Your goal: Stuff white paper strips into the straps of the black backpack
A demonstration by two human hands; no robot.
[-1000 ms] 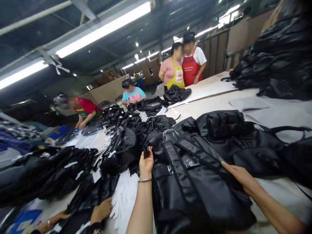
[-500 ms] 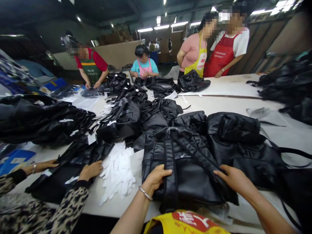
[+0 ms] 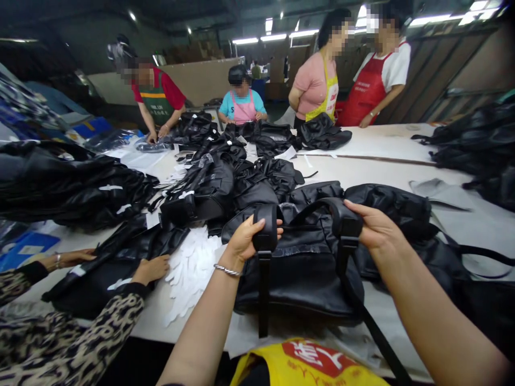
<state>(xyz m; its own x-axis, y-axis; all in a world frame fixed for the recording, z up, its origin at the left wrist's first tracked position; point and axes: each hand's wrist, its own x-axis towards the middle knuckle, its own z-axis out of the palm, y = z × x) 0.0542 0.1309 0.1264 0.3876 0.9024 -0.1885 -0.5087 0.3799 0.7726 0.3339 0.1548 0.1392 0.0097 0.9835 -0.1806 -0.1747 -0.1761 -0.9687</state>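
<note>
A black backpack [image 3: 300, 273] lies back-side up on the white table [image 3: 402, 155] right in front of me. My left hand [image 3: 246, 239] is closed round its left shoulder strap [image 3: 263, 236], near the strap's padded upper end. My right hand [image 3: 372, 228] grips the right shoulder strap [image 3: 341, 225] in the same way. Both straps are lifted off the bag, and their thin webbing tails hang down toward me.
Piles of black bags [image 3: 217, 182] cover the table's middle and left, with more at the far right [image 3: 478, 145]. White paper pieces [image 3: 189, 279] lie left of my bag. A co-worker's patterned sleeves and hands [image 3: 148, 271] hold a black bag at left. Several aproned people stand at the far side.
Both my hands moved up from the bag's lower body and closed on the shoulder straps, lifting them. My head tilted down from the ceiling view a second ago.
</note>
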